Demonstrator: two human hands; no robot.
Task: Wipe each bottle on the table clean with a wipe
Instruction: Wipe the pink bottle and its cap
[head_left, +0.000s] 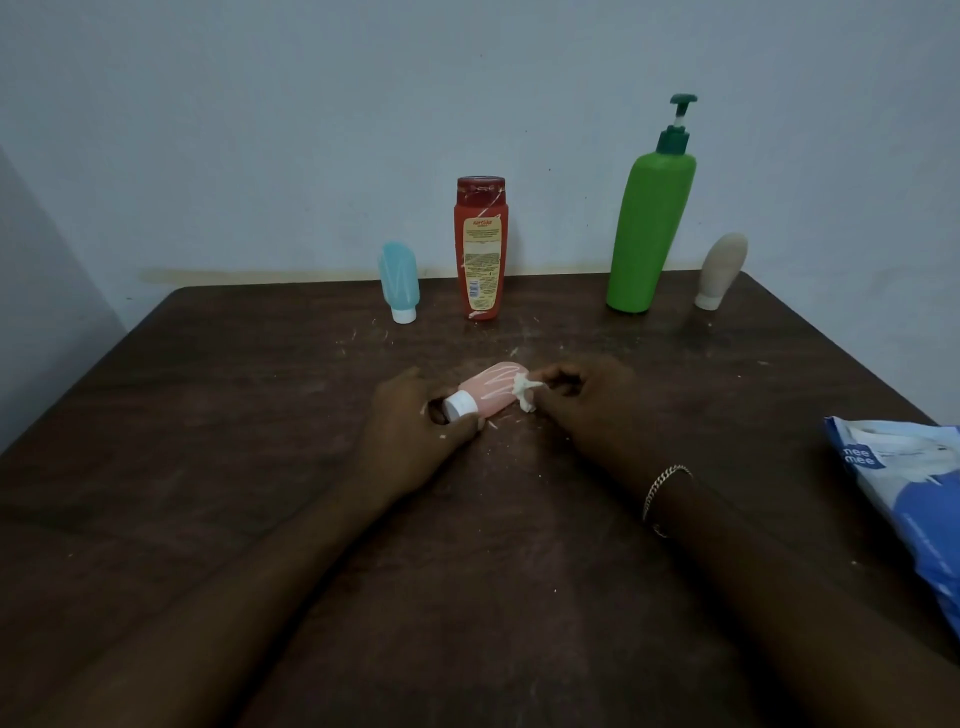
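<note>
Dark brown wood of the table (208, 467) filled the bottom of the frame, flecked with white crumbs. At the lower right edge lay one blue and white wipes packet (904, 493), nearer your right arm, which wore a bracelet (665, 486).

At the centre of the frame your hands were apart, one at each end of the pink bottle (493, 392), which lay on its side on the table. Your left hand (410, 421) gripped its white cap (460, 405). Your right hand (587, 400) pinched one small crumpled wipe (524, 392) against the opposite end. The bottle's long axis ran from lower left, cap end, to upper right, so the streaked body lay between your hands, just left of the wipe. By my reading, the coming stroke had to travel along that axis toward the cap, with the left hand steadying.

Farther up the frame, four more bottles stood in a row at the table's back edge, well apart from your hands:
- Blue bottle (399, 278), left of centre, standing on its cap and streaked white.
- Red bottle (480, 249), just beside it, also streaked.
- Green pump bottle (649, 228), right of centre.
- Beige bottle (722, 267), farthest right, standing on its cap.

That made five bottles in all.
</note>
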